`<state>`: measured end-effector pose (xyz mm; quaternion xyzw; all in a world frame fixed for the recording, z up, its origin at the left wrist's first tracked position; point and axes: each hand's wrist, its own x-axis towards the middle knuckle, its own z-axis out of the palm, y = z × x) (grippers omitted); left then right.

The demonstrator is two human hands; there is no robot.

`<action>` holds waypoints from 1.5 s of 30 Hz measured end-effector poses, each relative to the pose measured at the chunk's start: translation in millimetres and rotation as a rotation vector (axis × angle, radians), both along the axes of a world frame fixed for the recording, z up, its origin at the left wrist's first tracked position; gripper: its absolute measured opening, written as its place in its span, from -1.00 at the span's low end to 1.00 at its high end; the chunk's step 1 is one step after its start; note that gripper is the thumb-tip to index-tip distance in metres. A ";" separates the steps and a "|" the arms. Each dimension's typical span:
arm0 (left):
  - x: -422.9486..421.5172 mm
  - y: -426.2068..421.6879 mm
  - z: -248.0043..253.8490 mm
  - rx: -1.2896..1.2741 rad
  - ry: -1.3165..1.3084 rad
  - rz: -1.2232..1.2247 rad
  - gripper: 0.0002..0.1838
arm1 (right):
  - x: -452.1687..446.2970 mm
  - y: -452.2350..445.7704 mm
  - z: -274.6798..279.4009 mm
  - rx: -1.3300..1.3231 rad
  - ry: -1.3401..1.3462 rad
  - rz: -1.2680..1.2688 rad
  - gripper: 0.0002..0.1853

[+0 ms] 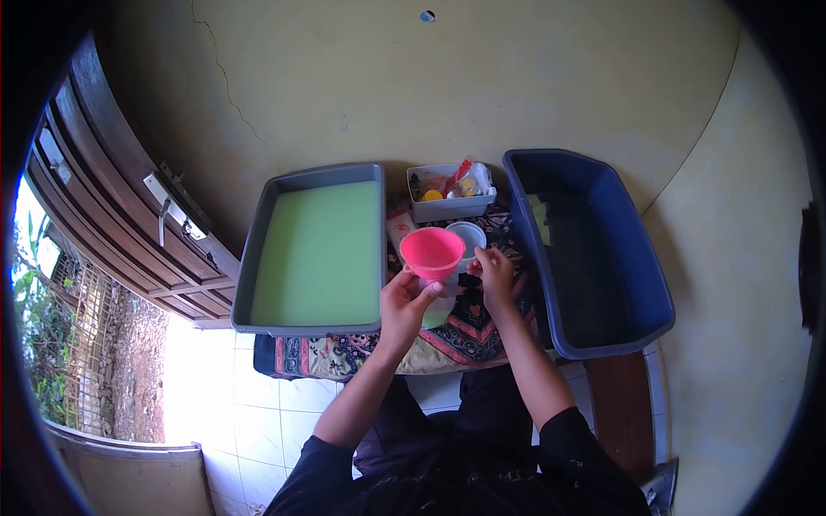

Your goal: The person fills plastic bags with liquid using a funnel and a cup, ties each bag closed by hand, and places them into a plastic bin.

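Observation:
In my left hand [404,307] is a pink funnel [432,249], its wide mouth facing up. The thumb and fingers close around its lower part. Partly hidden under the funnel and hand stands a translucent container [436,311] with pale green at its bottom. Just right of the funnel is a whitish round cup [469,235]. Close by the cup's near side, my right hand [493,277] has its fingers drawn together. Whether they grip the cup or some small thing cannot be made out.
A grey tub [243,284] of pale green liquid stands left. On the right is a dark blue tub [658,292] with light green pieces inside. A small white basket [453,208] of mixed items sits behind, on the patterned cloth [344,357]. An open door [129,198] is at far left.

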<state>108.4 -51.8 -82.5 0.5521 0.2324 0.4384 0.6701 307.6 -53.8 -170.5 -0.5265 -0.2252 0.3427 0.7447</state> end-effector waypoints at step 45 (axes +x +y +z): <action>0.4 -2.8 3.6 0.178 -0.045 0.067 -0.90 | -48.9 -66.4 108.2 0.244 -1.008 0.376 -0.73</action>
